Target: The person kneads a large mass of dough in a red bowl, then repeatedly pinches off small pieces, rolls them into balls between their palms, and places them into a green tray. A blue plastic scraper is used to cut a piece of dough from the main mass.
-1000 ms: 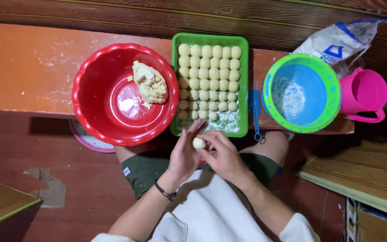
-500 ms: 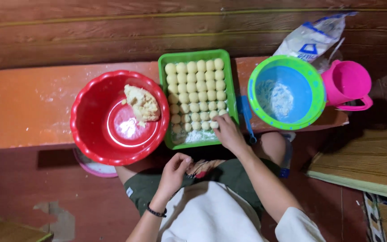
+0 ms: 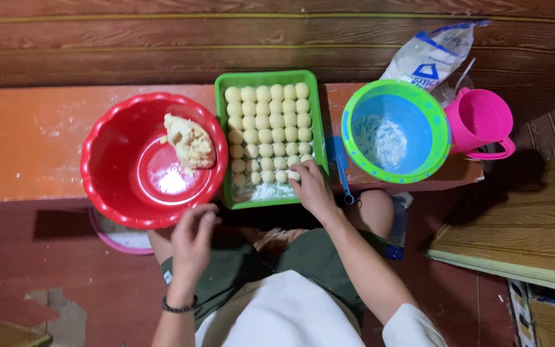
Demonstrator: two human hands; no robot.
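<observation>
Nearby, red bowl (image 3: 123, 186) flanks green tray (image 3: 221, 122), blue bowl (image 3: 419, 167) opposite

Right hand (image 3: 311, 189) over near edge of green rectangular plastic tray (image 3: 220, 135), fingertips on small pale dough ball (image 3: 294, 175) at end of rows. Left hand (image 3: 192, 239) loosely curled, empty, just below rim of red round plastic basin (image 3: 107, 128) holding yellow dough lump (image 3: 189, 142). Blue plastic bowl with green rim (image 3: 441, 138), floured inside, right of tray, pink plastic jug (image 3: 483, 122) beside it.

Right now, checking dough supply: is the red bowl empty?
No, a lump of dough sits inside the red bowl.
</observation>
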